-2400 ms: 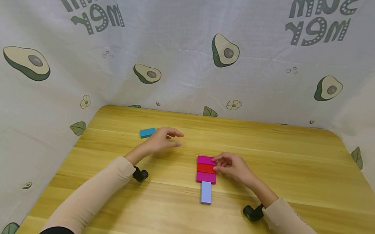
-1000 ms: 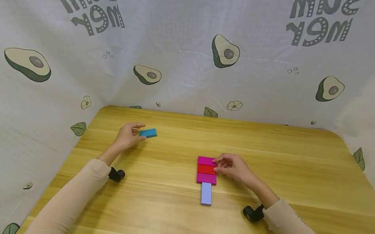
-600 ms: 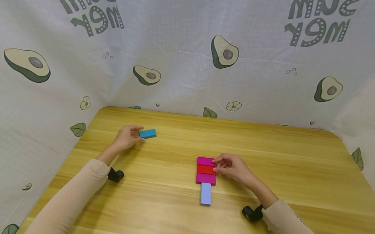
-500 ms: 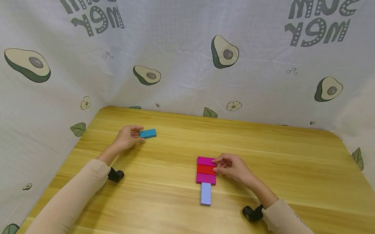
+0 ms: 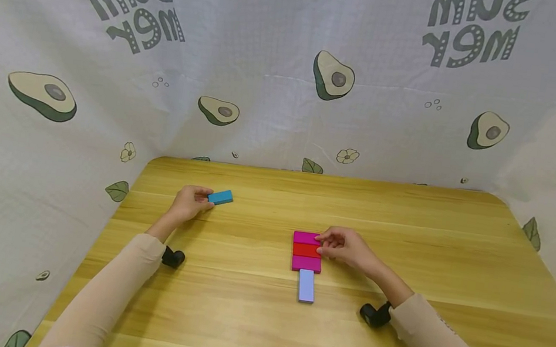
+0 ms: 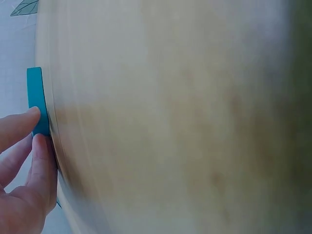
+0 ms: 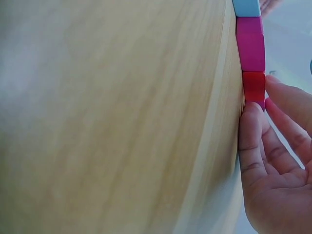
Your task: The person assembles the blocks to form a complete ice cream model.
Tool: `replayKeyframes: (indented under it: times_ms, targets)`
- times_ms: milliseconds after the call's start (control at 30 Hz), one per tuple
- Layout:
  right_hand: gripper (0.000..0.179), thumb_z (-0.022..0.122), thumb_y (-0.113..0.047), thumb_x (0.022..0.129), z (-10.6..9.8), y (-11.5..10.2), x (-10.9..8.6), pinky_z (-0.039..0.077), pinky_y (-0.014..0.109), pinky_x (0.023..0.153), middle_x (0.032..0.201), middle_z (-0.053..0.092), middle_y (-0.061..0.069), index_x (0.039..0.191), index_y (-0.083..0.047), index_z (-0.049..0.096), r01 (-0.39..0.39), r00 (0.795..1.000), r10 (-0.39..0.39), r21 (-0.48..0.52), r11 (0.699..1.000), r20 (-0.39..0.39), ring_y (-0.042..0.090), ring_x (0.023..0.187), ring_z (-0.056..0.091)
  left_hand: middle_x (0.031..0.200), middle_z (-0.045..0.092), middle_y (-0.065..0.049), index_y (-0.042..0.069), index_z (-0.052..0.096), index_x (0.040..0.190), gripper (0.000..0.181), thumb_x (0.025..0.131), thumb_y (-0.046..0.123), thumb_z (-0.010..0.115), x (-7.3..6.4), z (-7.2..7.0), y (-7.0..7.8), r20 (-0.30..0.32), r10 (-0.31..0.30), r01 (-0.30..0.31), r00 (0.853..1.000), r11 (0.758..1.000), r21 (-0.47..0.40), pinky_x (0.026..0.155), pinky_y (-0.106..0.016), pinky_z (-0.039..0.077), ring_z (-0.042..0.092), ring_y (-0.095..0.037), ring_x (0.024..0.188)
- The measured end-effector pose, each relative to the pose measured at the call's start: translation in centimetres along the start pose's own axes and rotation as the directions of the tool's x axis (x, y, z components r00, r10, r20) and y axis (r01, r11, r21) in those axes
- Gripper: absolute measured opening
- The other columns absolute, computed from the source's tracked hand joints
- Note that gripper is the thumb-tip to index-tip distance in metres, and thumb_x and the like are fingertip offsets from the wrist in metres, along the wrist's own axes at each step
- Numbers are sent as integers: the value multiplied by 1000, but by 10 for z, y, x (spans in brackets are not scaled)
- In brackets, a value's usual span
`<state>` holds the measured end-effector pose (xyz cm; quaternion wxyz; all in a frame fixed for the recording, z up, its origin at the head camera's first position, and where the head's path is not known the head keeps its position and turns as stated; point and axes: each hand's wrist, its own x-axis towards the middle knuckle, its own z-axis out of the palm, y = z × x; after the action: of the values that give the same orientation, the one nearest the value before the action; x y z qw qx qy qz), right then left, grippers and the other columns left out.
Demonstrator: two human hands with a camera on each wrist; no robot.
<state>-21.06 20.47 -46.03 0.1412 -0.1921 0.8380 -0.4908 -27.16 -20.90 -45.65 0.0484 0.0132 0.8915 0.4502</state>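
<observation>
A blue block [image 5: 221, 197] lies at the table's back left. My left hand [image 5: 186, 205] pinches its left end between thumb and fingers; the left wrist view shows the fingertips against the blue block [image 6: 37, 95]. Mid-table, a red block [image 5: 303, 249] lies between a far magenta block [image 5: 304, 237] and a near magenta block [image 5: 305, 264]. A pale blue block [image 5: 306, 286] extends toward me from the near magenta one. My right hand [image 5: 347, 247] has curled fingers at the right ends of the red and far magenta blocks. In the right wrist view, fingertips hold the red block [image 7: 253, 87].
The wooden table [image 5: 236, 322] reaches back to a white cloth [image 5: 276, 31] printed with avocados and lettering. Each wrist wears a small black camera, the left camera [image 5: 173, 258] and the right camera [image 5: 375, 315], both low over the table.
My left hand has moved left from beyond the blue block to its left end, and its fingers have closed on it. My right hand and the central blocks stay in place.
</observation>
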Motion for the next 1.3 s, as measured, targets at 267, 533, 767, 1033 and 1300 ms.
replayKeyframes:
  times_ms: [267,533,767,1033,1300]
  targets:
    - [24,74,-4,89,-1,-1,0,51,23,60,85,62,8,110,7,69,-5,1000,5,-6,1000,1,22,76,56,129,59,-27,-10,61,129,36,94,-2,66,-1,3,3,-16,17,-16,1000,999,29,96,-43,52,61,-36,113]
    - [23,74,-3,89,0,-2,0,51,23,60,87,63,9,109,7,70,4,1000,-4,-7,1000,1,21,76,55,128,60,-28,-10,61,128,35,94,-2,66,-2,7,7,-15,31,-30,999,999,36,96,-43,52,61,-36,113]
    - [23,74,-2,89,0,-2,1,51,23,59,84,62,9,109,7,70,9,1000,-9,-7,1000,6,20,74,55,127,61,-29,-11,62,126,35,94,-1,68,-1,10,10,3,46,-46,999,998,36,94,-41,54,62,-37,112]
    - [23,74,-2,89,-1,-3,0,50,23,59,84,62,9,109,7,70,4,1000,-4,-11,1000,5,21,74,55,124,62,-27,-11,63,124,34,93,-1,69,-2,12,14,22,49,-50,999,998,33,89,-38,56,64,-35,108]
    - [22,74,-2,89,-2,-3,0,50,23,58,84,62,9,109,8,69,9,1000,-9,-7,1000,12,21,73,55,123,63,-27,-10,65,122,33,92,0,71,-1,17,18,59,61,-63,996,998,26,90,-40,56,65,-36,108]
